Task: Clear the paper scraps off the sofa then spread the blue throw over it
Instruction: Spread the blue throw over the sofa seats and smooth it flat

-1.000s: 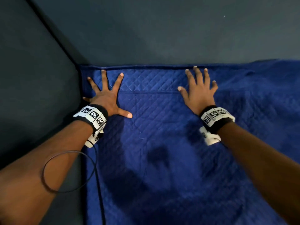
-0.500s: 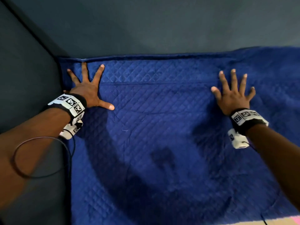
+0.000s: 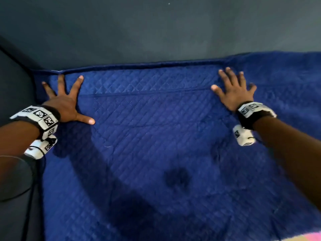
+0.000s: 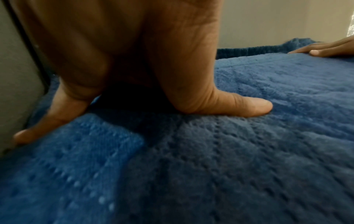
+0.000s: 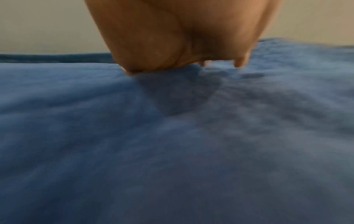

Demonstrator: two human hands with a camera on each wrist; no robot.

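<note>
The quilted blue throw (image 3: 156, 145) lies spread flat over the sofa seat, its far hem along the base of the dark grey backrest (image 3: 156, 32). My left hand (image 3: 69, 100) presses flat on the throw's far left corner with fingers splayed, beside the sofa arm (image 3: 13, 84). My right hand (image 3: 232, 89) rests flat on the throw near the far hem, fingers straight. The left wrist view shows my left hand (image 4: 134, 97) pushed into the throw (image 4: 210, 159). In the blurred right wrist view, my right hand (image 5: 182, 63) touches the throw (image 5: 172, 144). No paper scraps are in view.
The throw bunches up slightly against the backrest at the far right (image 3: 286, 63). A strip of light, multicoloured floor or rug (image 3: 309, 237) shows at the bottom right corner. A thin black cable (image 3: 26, 180) loops by my left forearm.
My right hand has slid rightward along the far hem, away from my left hand, smoothing the throw. My left hand has stayed on the far left corner.
</note>
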